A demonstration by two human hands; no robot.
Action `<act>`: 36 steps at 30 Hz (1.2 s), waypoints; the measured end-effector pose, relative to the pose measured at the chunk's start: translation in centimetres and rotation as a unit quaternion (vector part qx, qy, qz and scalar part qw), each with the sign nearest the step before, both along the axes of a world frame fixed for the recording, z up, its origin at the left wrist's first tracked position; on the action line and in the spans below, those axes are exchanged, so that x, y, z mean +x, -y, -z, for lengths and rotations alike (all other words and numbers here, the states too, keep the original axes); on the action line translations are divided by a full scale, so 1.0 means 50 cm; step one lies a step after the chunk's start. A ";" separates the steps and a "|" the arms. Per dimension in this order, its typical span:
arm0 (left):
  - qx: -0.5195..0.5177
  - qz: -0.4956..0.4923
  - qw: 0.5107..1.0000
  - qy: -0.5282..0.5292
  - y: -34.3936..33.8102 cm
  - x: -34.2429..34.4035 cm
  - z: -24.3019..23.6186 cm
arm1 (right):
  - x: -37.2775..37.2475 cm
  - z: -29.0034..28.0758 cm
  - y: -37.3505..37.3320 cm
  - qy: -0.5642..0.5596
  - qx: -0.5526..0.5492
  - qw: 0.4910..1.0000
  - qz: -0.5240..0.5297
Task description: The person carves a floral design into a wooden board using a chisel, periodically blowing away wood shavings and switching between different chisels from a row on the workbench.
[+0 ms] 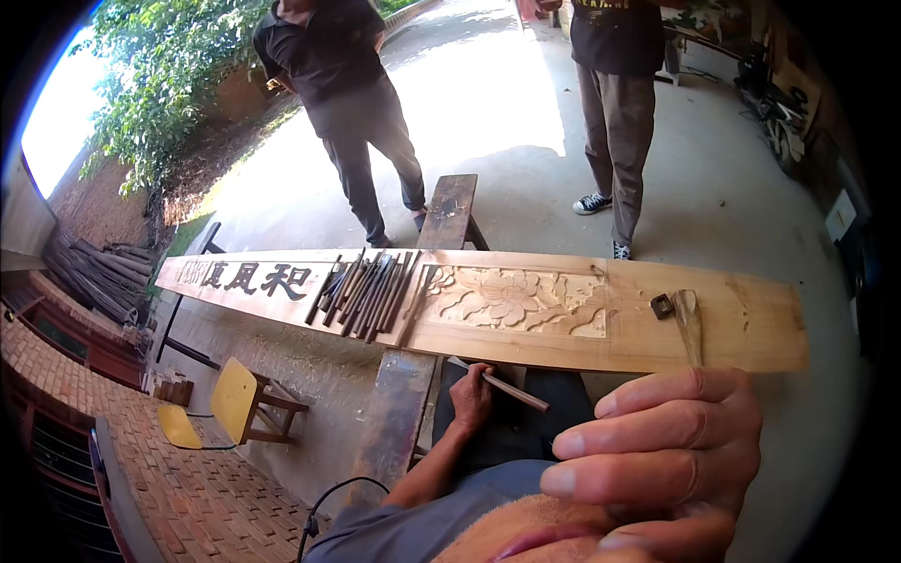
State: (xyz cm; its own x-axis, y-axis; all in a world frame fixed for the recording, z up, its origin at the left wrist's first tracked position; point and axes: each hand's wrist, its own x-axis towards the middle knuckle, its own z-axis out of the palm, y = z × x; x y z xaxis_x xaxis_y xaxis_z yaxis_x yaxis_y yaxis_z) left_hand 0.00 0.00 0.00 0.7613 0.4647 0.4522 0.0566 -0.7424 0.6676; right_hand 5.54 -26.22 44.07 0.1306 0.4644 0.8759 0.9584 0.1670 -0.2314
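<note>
My left hand (469,399) is closed around a carving chisel (514,389), held slantwise just in front of the plank's near edge. Large and close at the lower right is my right hand (671,450), its fingers loosely bent and slightly apart, with nothing visible in it. Across the view lies a long wooden plank (554,355) with a carved flower relief (507,298) in its middle and dark carved characters (253,280) toward the left. Between these, a row of chisels (371,293) rests on the plank. A pale wooden mallet (689,324) lies to the right, beside a small dark square piece (663,307).
Benches (450,211) support the plank. Two people (352,103) (615,113) stand beyond it. A yellow chair (235,402) stands at left, near a brick wall (178,469). A motorbike (781,117) is at the far right. Stacked poles (99,272) lie far left.
</note>
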 end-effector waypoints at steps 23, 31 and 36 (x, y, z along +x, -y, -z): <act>-0.118 0.067 0.990 0.036 0.028 0.001 -0.045 | 0.053 0.531 0.008 -0.269 -0.266 0.897 0.227; -0.070 0.248 0.965 -0.049 0.102 0.073 -0.164 | 0.068 0.522 -0.064 -0.220 -0.190 0.949 0.119; -0.151 0.251 0.956 -0.026 0.180 0.044 -0.155 | 0.066 0.567 -0.038 -0.306 -0.167 0.933 0.085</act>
